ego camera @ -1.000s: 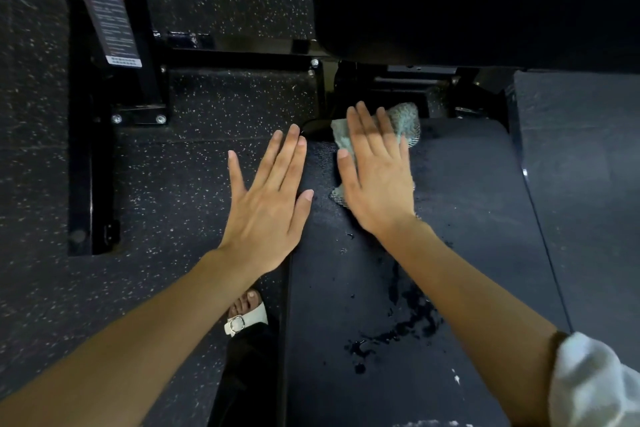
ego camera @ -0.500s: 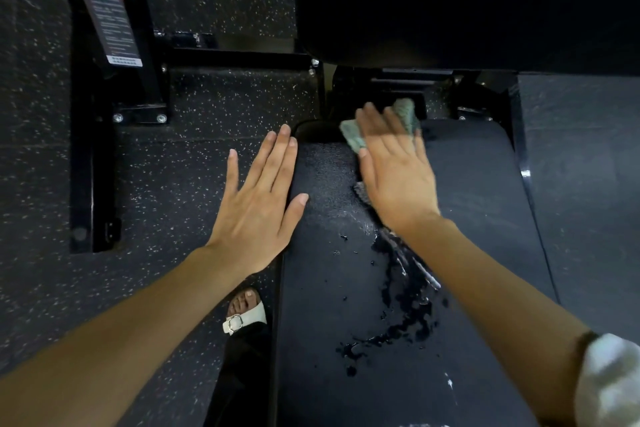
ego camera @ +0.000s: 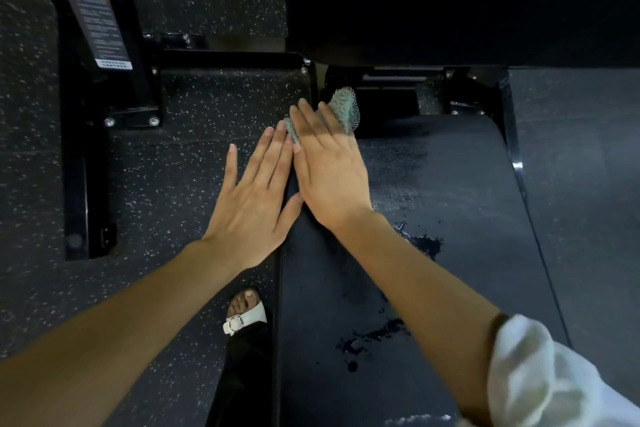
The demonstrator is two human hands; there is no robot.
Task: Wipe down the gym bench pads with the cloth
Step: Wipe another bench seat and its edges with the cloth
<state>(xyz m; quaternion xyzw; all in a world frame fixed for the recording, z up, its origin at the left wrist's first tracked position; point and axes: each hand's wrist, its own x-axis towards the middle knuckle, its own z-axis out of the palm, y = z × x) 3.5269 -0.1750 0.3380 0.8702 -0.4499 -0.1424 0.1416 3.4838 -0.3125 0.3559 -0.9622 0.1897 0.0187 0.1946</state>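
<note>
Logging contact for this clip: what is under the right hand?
A green cloth, pressed by the flat right hand onto the bench pad near its far left corner. Cloth edges show past the fingertips; the part beneath the palm is covered.

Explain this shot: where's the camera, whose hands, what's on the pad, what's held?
No robot here: one wide-angle camera on a person's head looks down at their two bare hands. The right hand lies flat on a green cloth, pressing it onto the far left corner of the black bench pad. The left hand is spread flat beside the pad's left edge, holding nothing. Dark wet patches sit on the pad nearer the person. Around it: speckled floor, a labelled black frame, a white sandal.
</note>
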